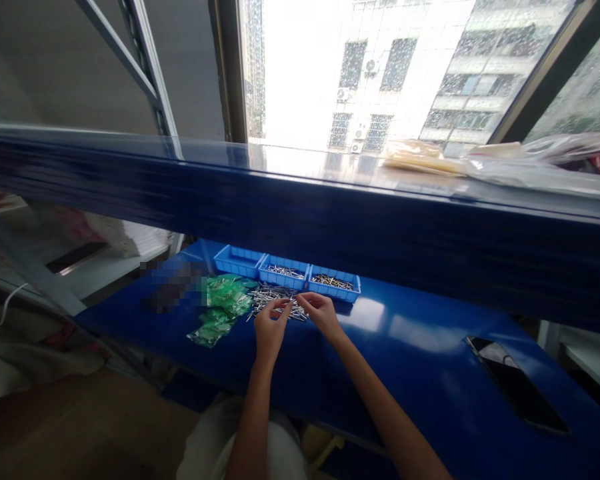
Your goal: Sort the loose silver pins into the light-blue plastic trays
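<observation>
My left hand (270,323) and my right hand (321,312) meet fingertip to fingertip over the near side of a pile of thin silvery metal pieces (275,295). Both are closed in a pinch. Whatever sits between the fingers is too small to make out. Left of the pile, beside my left hand, lies a heap of green-tinted clear plastic bags (223,303). Behind the pile stand three blue plastic bins in a row. The middle bin (283,281) holds silvery pieces, and the right bin (334,291) holds darker, partly yellowish ones. The left bin (236,268) is partly visible.
A blue shelf beam (290,207) crosses in front of me above the blue table (410,387). On the table's right lies a black phone (517,383). Plastic packets (425,159) rest on the shelf by the window. A blurred dark thing (175,287) lies at left.
</observation>
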Demonstrator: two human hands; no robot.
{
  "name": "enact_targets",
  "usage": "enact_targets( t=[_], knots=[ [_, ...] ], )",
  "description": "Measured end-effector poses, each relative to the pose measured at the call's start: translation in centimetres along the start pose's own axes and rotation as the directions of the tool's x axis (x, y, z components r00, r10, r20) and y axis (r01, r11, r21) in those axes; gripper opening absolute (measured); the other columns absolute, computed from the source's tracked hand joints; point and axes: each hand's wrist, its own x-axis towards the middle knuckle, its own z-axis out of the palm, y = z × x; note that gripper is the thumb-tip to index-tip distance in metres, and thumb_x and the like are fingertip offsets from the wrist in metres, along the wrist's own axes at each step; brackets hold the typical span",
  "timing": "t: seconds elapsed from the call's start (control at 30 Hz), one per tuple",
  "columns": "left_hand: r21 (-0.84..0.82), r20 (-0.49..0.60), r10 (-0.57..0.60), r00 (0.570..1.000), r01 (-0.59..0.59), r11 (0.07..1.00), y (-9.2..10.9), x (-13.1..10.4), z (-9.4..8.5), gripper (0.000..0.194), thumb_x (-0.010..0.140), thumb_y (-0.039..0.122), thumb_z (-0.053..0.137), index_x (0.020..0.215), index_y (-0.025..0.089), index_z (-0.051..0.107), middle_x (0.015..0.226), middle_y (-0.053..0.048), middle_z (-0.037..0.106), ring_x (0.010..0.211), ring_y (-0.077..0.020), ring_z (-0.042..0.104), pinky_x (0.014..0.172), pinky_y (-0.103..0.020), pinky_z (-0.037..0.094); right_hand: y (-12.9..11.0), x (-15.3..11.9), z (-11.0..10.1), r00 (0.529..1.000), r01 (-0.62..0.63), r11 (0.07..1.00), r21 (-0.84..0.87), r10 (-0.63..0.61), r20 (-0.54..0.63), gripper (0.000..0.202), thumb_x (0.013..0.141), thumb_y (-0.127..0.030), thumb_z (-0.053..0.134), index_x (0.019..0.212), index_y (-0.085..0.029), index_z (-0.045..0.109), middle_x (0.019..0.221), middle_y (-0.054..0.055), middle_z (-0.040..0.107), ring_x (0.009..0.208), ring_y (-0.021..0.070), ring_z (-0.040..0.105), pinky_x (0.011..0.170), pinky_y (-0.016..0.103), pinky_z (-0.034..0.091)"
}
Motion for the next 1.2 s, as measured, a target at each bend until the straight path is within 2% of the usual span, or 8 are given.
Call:
enact_targets(
  t=[0.2, 0.47, 0.67, 0.8, 0.9, 1.03, 1.13, 1.2],
  knots=[
    [-0.033, -0.103, -0.026, 0.994, 0.023, 0.999, -0.5, 0.3, 0.1, 0.034, 0.068, 0.043, 0.057, 0.089, 0.017, 0.066, 0.081, -0.006, 0.065, 0.061, -0.0147, 0.056, 0.055, -0.023, 0.043, 0.2, 0.4, -0.8, 0.992, -0.118, 0.992, 0.038, 0.119, -0.03, 0.041, 0.065, -0.05, 0.06, 0.086, -0.015, 0.067, 0.076, 0.006, 0.066, 0.055, 0.0125, 0.056, 0.037, 0.019, 0.041],
    [-0.067, -0.037, -0.054, 0.998, 0.051, 0.996, -1.0, 0.6, 0.5, 0.029, 0.069, 0.038, 0.054, 0.086, 0.018, 0.066, 0.076, -0.005, 0.066, 0.06, -0.016, 0.057, 0.054, -0.025, 0.043, 1.8, 1.2, -1.4, 0.988, -0.153, 0.988, 0.004, 0.153, 0.016, 0.04, 0.061, -0.047, 0.065, 0.084, -0.014, 0.068, 0.075, 0.008, 0.068, 0.06, 0.0172, 0.061, 0.04, 0.024, 0.047],
    [0.04, -0.013, -0.036, 0.999, 0.036, 0.999, -1.3, 0.6, 0.3, 0.023, 0.07, 0.033, 0.054, 0.082, 0.02, 0.067, 0.075, -0.005, 0.066, 0.063, -0.0173, 0.059, 0.054, -0.025, 0.042, 1.2, 3.6, -1.6, 0.995, -0.098, 0.993, -0.06, 0.099, 0.012, 0.036, 0.068, -0.047, 0.06, 0.091, -0.02, 0.067, 0.076, 0.006, 0.068, 0.072, 0.0194, 0.063, 0.051, 0.026, 0.05],
    [0.072, -0.004, -0.045, 0.999, 0.045, 0.996, -1.3, 0.6, 0.0, 0.023, 0.072, 0.034, 0.052, 0.084, 0.021, 0.066, 0.078, -0.004, 0.066, 0.062, -0.0162, 0.058, 0.055, -0.025, 0.042, 0.5, 4.4, -1.7, 0.993, -0.053, 0.984, -0.168, 0.069, 0.095, 0.035, 0.067, -0.045, 0.062, 0.092, -0.021, 0.067, 0.066, 0.004, 0.066, 0.068, 0.0187, 0.063, 0.053, 0.026, 0.049],
    [0.092, 0.001, -0.028, 1.0, 0.028, 0.995, -1.1, 0.5, -0.3, 0.023, 0.071, 0.034, 0.053, 0.084, 0.02, 0.066, 0.079, -0.004, 0.066, 0.061, -0.0154, 0.057, 0.055, -0.024, 0.041, 0.2, 3.7, -2.2, 0.993, -0.018, 0.968, -0.249, 0.047, 0.112, 0.038, 0.069, -0.045, 0.06, 0.095, -0.019, 0.066, 0.072, 0.006, 0.067, 0.062, 0.017, 0.061, 0.05, 0.026, 0.047],
    [0.144, 0.028, 0.003, 1.0, -0.007, 0.99, -0.7, 0.4, -0.8, 0.025, 0.073, 0.035, 0.051, 0.084, 0.019, 0.066, 0.081, -0.004, 0.066, 0.06, -0.0143, 0.056, 0.054, -0.023, 0.041, 0.5, 2.1, -4.0, 0.993, 0.094, 0.857, -0.507, -0.044, 0.11, 0.033, 0.069, -0.045, 0.06, 0.089, -0.02, 0.068, 0.084, 0.006, 0.066, 0.059, 0.014, 0.058, 0.051, 0.024, 0.044],
    [0.205, 0.036, 0.005, 0.999, -0.013, 0.979, -0.2, 0.3, -1.1, 0.026, 0.075, 0.035, 0.048, 0.085, 0.019, 0.065, 0.083, -0.003, 0.066, 0.062, -0.0139, 0.056, 0.055, -0.023, 0.04, 1.2, 0.9, -5.0, 0.994, 0.102, 0.704, -0.703, -0.041, 0.103, 0.034, 0.066, -0.047, 0.061, 0.088, -0.023, 0.068, 0.083, 0.004, 0.065, 0.056, 0.0122, 0.056, 0.049, 0.023, 0.039],
    [0.232, 0.037, 0.007, 0.999, -0.015, 0.973, 0.1, 0.2, -1.1, 0.026, 0.075, 0.036, 0.048, 0.086, 0.02, 0.064, 0.083, -0.002, 0.066, 0.062, -0.0138, 0.056, 0.055, -0.023, 0.04, 1.7, 0.3, -5.0, 0.996, 0.094, 0.65, -0.754, -0.052, 0.079, 0.033, 0.066, -0.048, 0.06, 0.089, -0.024, 0.068, 0.084, 0.003, 0.064, 0.057, 0.0125, 0.055, 0.049, 0.023, 0.037]
  ],
)
